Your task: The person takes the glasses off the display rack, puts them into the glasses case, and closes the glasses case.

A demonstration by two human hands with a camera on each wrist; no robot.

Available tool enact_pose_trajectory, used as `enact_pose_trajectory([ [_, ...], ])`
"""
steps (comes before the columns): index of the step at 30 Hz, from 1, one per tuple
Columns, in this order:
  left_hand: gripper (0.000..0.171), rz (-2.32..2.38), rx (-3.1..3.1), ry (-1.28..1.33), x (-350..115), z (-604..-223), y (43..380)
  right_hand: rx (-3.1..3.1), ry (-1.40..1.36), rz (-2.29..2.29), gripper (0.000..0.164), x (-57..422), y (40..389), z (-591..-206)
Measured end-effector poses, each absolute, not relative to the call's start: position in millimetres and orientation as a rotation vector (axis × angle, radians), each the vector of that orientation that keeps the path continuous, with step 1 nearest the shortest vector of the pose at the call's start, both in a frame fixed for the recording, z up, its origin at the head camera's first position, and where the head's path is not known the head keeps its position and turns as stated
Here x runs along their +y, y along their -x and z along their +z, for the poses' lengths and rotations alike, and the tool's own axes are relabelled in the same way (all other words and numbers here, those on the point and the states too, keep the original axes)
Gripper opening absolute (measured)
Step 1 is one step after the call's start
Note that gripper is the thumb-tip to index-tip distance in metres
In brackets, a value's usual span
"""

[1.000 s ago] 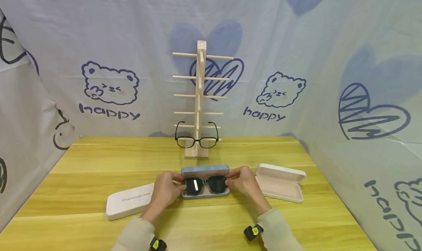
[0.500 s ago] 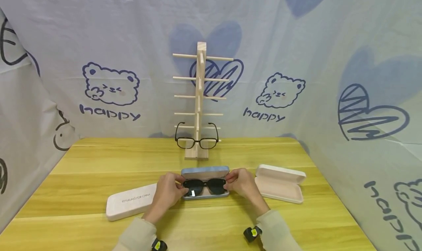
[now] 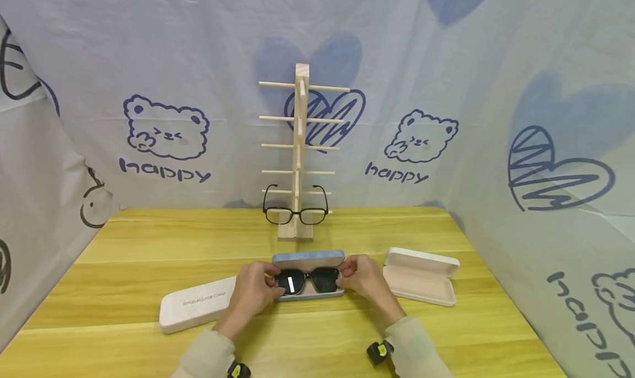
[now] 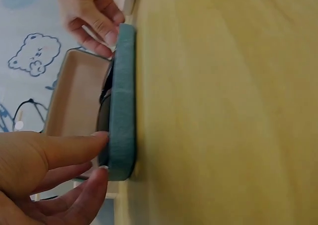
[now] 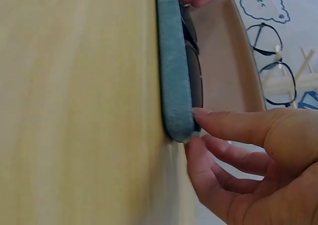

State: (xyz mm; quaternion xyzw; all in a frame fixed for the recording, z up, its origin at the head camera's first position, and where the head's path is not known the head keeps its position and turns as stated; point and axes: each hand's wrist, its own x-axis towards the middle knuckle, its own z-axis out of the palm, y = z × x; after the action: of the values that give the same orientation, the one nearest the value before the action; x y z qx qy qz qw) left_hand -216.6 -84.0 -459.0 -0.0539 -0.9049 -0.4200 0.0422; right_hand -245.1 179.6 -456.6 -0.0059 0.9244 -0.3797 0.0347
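Note:
Dark sunglasses (image 3: 324, 280) lie in the lower half of an open blue glasses case (image 3: 308, 255), lenses toward me. My left hand (image 3: 252, 286) pinches their left end between thumb and fingers. At the right end, my right hand (image 3: 365, 279) pinches them the same way. In the left wrist view, the thumb of the left hand (image 4: 54, 158) is at the case's teal rim (image 4: 123, 106), beside a lens. Close to the other rim end in the right wrist view is the right hand (image 5: 268, 150), its thumb against the sunglasses (image 5: 195, 78). The temples are hidden.
A closed white case (image 3: 193, 304) lies left, partly behind my left hand. To the right stands an open white case (image 3: 424, 287). Behind, a wooden display rack (image 3: 299, 146) bears black-framed glasses (image 3: 313, 216) on its lower pegs. A printed cloth (image 3: 233, 64) surrounds the wooden table (image 3: 163, 246).
The sunglasses have shifted and tilted slightly in the case, with the glare on the left lens moving. Both hands have stayed at their ends, the fingers shifting a little.

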Motion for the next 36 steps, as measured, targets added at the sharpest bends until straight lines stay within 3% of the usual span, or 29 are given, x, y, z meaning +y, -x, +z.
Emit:
enact_pose_trajectory([
  [6, 0.004, -1.267, -2.750, 0.132, -95.7, -444.0, 221.3, 2.714, -0.013, -1.258, 0.028, 188.4, 244.4, -443.4],
  [13, 0.036, -1.255, -2.849, 0.121, -97.6, -435.7, 233.0, 2.575, -0.010, -1.416, 0.044, 191.5, 248.3, -435.3],
  [17, 0.046, -1.393, -2.898, 0.126, -92.5, -439.9, 236.2, 2.603, 0.002, -1.389, 0.050, 184.0, 250.0, -436.8],
  [36, 0.044, -1.488, -2.882, 0.112, -91.8, -441.3, 234.3, 2.674, 0.049, -1.288, 0.044, 176.4, 250.5, -434.2],
])
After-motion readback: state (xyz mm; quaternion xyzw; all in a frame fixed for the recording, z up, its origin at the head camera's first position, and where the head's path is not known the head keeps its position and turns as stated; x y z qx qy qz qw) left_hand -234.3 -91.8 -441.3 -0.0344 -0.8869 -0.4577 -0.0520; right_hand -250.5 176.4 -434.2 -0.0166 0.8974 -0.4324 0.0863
